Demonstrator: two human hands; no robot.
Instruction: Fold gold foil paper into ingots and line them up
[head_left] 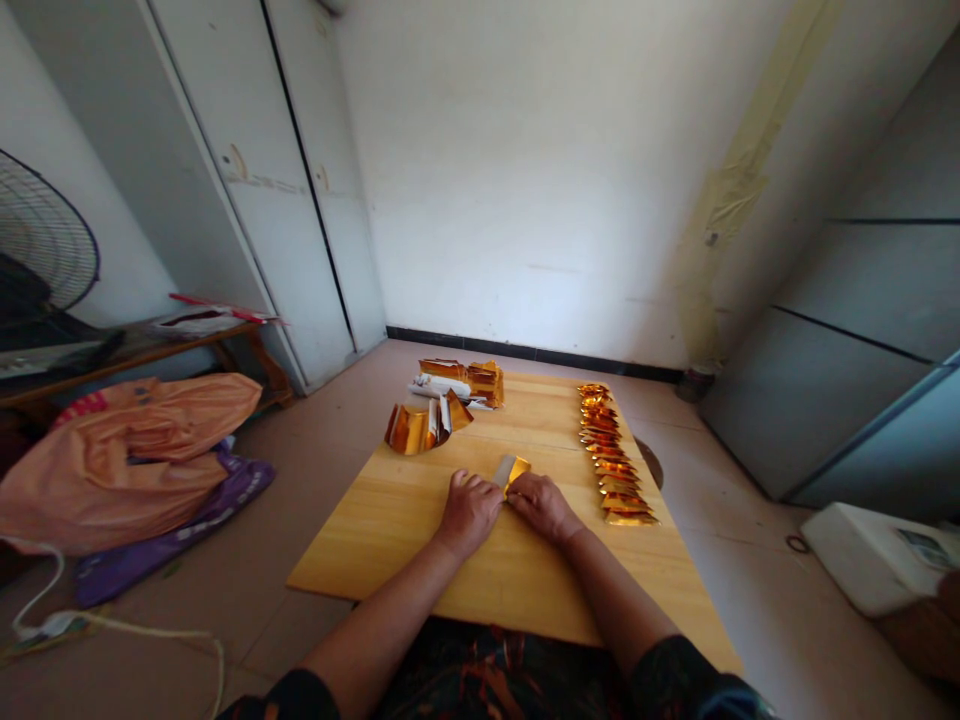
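Near the middle of the wooden table (390, 540), a small sheet of gold foil paper (517, 467) with a pale grey-white part lies between my hands. My left hand (470, 512) is closed on its near left side, fingers bent. My right hand (545, 508) pinches the near right corner, and its fingertips almost meet those of the left. My fingers cover the lower part of the sheet. Along the right side runs a row of folded gold foil pieces (615, 465). At the back left are a curved stack of gold sheets (411, 428) and a pile of gold and white paper (484, 385).
Left of the table, an orange bag (150, 450) and a purple bag (187, 520) lie on the floor, near a white cable (150, 630). A fan (45, 230) stands on a side bench. At right are a grey cabinet (847, 330) and a white box (870, 550).
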